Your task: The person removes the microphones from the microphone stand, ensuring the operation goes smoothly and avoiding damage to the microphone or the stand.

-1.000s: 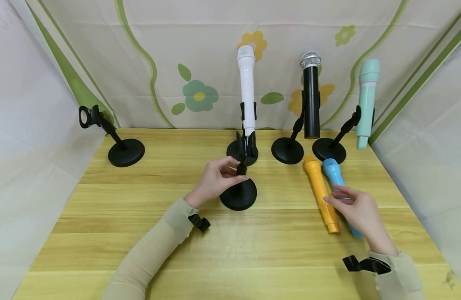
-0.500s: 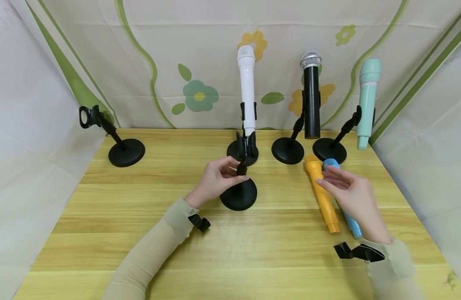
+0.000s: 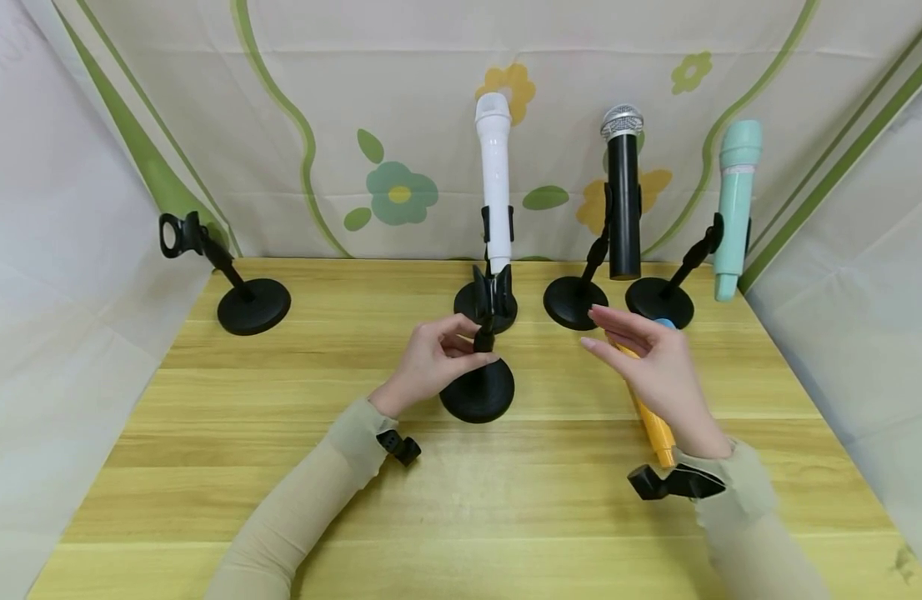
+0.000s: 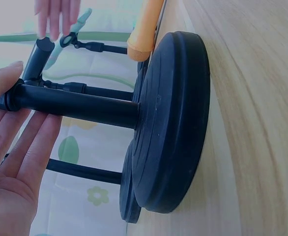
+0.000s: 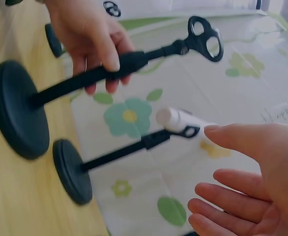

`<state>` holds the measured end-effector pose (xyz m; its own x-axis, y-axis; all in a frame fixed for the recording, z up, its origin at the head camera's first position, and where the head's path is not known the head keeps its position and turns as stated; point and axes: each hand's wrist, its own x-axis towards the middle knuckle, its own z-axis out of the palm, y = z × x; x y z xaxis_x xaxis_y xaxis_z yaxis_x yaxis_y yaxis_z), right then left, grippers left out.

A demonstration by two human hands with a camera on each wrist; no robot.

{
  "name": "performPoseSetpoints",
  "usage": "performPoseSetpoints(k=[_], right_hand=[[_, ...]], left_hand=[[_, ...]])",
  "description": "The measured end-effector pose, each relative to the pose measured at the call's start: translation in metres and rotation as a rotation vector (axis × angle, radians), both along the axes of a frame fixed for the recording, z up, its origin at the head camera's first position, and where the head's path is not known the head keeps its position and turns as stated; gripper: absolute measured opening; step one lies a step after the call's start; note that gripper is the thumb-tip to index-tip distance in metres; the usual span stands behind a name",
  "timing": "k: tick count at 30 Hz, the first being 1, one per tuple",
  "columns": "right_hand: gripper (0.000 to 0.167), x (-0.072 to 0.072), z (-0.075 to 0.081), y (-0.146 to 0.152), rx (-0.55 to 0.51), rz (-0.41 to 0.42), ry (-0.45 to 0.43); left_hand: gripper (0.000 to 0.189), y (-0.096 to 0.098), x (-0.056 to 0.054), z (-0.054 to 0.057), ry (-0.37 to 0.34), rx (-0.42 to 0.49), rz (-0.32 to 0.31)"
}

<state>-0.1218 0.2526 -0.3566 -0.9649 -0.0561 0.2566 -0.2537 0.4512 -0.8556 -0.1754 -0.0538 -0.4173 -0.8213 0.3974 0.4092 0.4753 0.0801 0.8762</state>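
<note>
My left hand [image 3: 434, 360] pinches the pole of a black desktop microphone stand [image 3: 478, 398] whose round base is on the table; its clip at the top has no microphone in it. In the left wrist view, thumb and fingers lie on either side of the stand's collar [image 4: 16, 96]. My right hand [image 3: 659, 371] is held over the orange microphone [image 3: 659, 437] with thumb and fingers apart and nothing between them. Beneath it, only the top of a blue microphone [image 3: 665, 322] shows; the rest is hidden. The right wrist view shows the right fingers [image 5: 232, 196] spread, away from the held stand.
Behind the held stand, a white microphone [image 3: 494, 171] sits in a stand. To its right, stands bear a black microphone [image 3: 623, 208] with a silver head and a mint-green microphone [image 3: 737, 200]. A stand with a bare clip [image 3: 253, 307] is at the back left. Fabric [image 3: 296, 208] hangs behind.
My right hand has moved left and away from me, off the blue microphone and across the orange one, and its fingers have spread. The left hand and its stand have stayed put.
</note>
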Motion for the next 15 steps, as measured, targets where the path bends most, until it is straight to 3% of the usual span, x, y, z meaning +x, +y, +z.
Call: performPoseSetpoints(k=[11, 15], right_hand=[[0.045, -0.012, 0.007, -0.039, -0.123, 0.132, 0.022], [0.046, -0.018, 0.007, -0.051, -0.147, 0.175, 0.04]], left_hand=[[0.02, 0.0, 0.0, -0.002, 0.002, -0.003, -0.001], [0.019, 0.001, 0.01, 0.016, -0.015, -0.003, 0.006]])
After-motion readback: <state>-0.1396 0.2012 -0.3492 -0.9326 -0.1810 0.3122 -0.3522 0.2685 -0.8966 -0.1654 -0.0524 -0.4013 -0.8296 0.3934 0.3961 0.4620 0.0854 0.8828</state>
